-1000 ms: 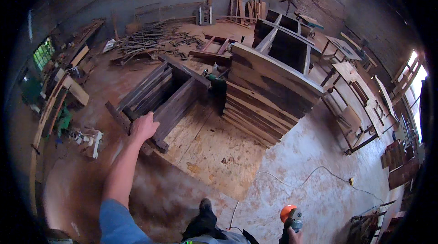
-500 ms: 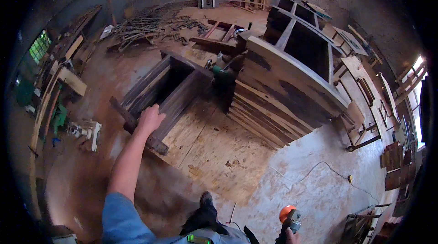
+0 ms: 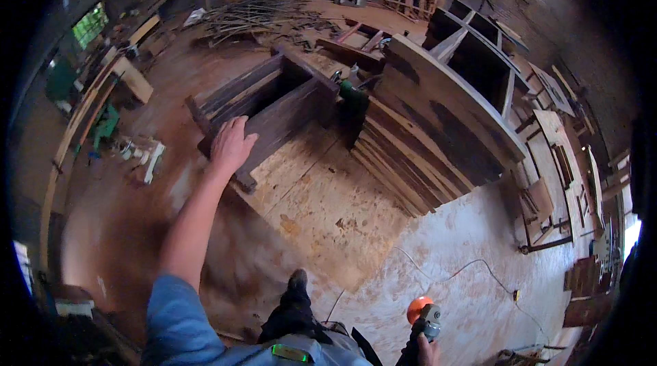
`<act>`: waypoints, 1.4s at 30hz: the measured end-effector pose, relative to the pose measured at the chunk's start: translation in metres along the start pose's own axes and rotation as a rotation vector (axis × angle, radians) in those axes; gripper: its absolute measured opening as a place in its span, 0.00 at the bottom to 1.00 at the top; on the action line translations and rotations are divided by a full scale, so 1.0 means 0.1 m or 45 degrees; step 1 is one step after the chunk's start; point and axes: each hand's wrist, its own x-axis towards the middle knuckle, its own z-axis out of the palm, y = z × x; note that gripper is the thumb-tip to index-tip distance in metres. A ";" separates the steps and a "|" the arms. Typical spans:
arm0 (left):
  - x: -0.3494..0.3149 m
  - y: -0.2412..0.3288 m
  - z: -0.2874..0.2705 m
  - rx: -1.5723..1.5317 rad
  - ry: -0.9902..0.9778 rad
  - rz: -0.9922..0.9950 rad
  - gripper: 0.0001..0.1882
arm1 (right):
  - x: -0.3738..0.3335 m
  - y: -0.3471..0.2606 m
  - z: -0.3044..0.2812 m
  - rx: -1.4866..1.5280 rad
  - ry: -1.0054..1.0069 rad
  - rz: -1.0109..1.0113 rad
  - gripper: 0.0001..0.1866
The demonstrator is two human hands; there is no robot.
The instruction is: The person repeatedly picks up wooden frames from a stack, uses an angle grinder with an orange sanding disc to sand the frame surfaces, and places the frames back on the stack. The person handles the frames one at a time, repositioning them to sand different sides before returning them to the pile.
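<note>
A dark wooden cabinet carcass lies on a plywood sheet at the left of centre, its hollow side facing up. With my left arm stretched forward, my left hand grips its near top edge, fingers over the rim and thumb apart. Down at the lower right, my right hand is closed round an angle grinder fitted with an orange disc. The grinder is held well away from the wood. My right fingers are partly cut off by the lower edge.
A large wooden cabinet with streaked boards stands to the right. A thin cord winds over the floor. Tables line the right side; a heap of metal bars lies at the back. My shoe is near the plywood.
The view has swung a little, so the furniture sits further right and higher. My left hand has shifted along the carcass edge, its fingers more extended. The grinder stays in my right hand.
</note>
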 end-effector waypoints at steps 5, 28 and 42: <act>-1.72 0.04 -0.23 -0.150 -0.110 -0.400 0.23 | 0.30 0.11 -0.37 -0.146 -0.248 -0.008 0.23; -8.37 0.46 -2.65 0.436 0.374 -1.298 0.20 | 0.26 -0.01 0.97 -0.992 -1.459 -0.518 0.23; -9.30 0.36 -6.35 1.181 0.800 -1.390 0.25 | -0.61 0.94 0.97 -1.092 -1.440 -0.595 0.27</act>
